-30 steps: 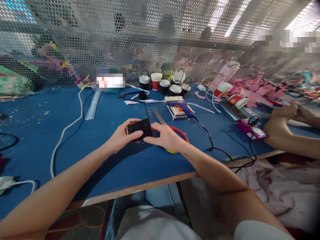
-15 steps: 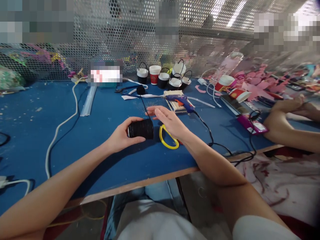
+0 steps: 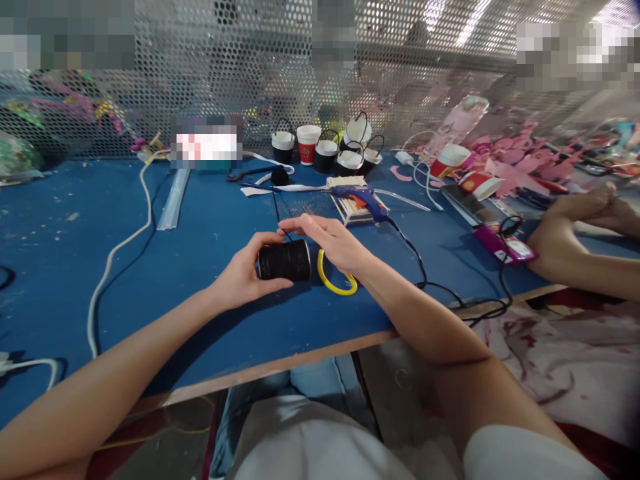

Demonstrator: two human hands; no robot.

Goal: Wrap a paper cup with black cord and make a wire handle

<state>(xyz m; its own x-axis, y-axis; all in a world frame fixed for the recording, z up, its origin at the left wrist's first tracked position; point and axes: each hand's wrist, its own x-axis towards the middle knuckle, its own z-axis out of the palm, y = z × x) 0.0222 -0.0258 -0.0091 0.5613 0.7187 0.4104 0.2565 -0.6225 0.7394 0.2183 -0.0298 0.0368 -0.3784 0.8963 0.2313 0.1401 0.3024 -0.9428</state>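
My left hand (image 3: 245, 270) is wrapped round a cup (image 3: 285, 261) lying on its side, its wall covered in wound black yarn. A strand of that yarn runs from a black yarn ball (image 3: 280, 176) farther back to the top of the cup. At the cup's upper edge my right hand (image 3: 330, 240) has its fingertips on the strand, which bends there. Its fingers are close together and look closed on the yarn. Partly under the right hand lie yellow-handled scissors (image 3: 337, 283), their blades hidden.
Behind are black-wrapped cups with loop handles (image 3: 326, 157), a red paper cup (image 3: 309, 147), pliers (image 3: 245, 175) and a blue glue gun (image 3: 363, 200) on sticks. Its black cable (image 3: 415, 257) trails right. A white cable (image 3: 117, 250) crosses the left. Another person's arms (image 3: 575, 240) rest at right.
My right hand has shifted slightly left, its fingertips now bending the strand over the cup's top. The cup has turned a little in my left hand.
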